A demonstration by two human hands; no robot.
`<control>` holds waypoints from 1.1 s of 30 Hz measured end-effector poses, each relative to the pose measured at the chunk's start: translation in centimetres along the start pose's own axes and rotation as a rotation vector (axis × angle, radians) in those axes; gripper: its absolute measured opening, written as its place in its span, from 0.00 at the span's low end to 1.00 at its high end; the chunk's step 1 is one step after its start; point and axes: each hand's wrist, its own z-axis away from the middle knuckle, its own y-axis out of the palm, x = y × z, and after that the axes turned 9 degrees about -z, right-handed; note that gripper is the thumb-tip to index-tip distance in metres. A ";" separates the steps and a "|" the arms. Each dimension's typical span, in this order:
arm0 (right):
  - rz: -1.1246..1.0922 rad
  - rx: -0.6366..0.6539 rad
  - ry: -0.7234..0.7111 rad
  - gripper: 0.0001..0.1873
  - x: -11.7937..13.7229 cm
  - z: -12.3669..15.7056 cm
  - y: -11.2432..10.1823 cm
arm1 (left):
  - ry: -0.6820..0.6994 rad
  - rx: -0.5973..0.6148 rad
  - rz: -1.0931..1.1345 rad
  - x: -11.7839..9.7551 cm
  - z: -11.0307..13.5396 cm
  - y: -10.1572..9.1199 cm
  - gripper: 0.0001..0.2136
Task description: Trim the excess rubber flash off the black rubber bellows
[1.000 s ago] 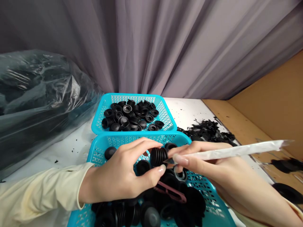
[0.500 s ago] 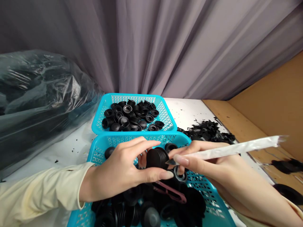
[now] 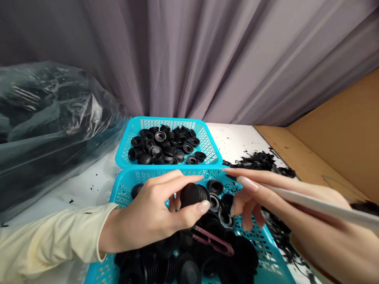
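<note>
My left hand (image 3: 154, 209) is closed around a black ribbed rubber piece (image 3: 191, 194), thumb below and fingers above, over the near blue basket (image 3: 177, 168). My right hand (image 3: 299, 205) grips a pointed blade with a white-wrapped handle (image 3: 314, 202). Its dark tip shows just beyond my thumb, apart from the piece. Inside the near basket lie several more black rubber pieces (image 3: 188, 268), some ribbed, some ring-shaped. A pink slotted handle (image 3: 213, 241) rests on top of them; what tool it belongs to I cannot make out.
Behind stands a second blue basket (image 3: 170, 118) holding many similar black pieces. Black scraps (image 3: 257, 161) are heaped on the white table to the right. A clear plastic bag (image 3: 53, 118) bulges on the left. A grey curtain (image 3: 177, 59) hangs at the back, a brown panel (image 3: 343, 118) at right.
My right hand has drawn the blade away from the black piece, to the right, and the handle now tilts down toward the right. My left hand keeps the piece nearly in place.
</note>
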 end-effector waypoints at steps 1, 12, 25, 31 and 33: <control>0.043 0.058 0.004 0.16 0.0 0.1 0.2 | 0.002 -0.005 0.010 0.0 0.0 0.0 0.18; 0.742 0.453 -0.352 0.08 -3.0 1.8 3.8 | 0.071 -0.055 0.037 0.4 0.0 -0.4 0.19; 0.194 -0.030 -0.277 0.15 -0.8 1.5 0.3 | 0.077 0.031 0.170 0.2 -0.2 -0.5 0.18; 0.216 -0.250 -0.160 0.14 0.8 2.8 0.5 | 0.068 0.076 0.234 0.3 -0.1 -0.4 0.18; 0.217 -0.286 -0.041 0.15 1.1 2.9 0.4 | 0.058 0.106 0.248 0.2 -0.1 -0.5 0.18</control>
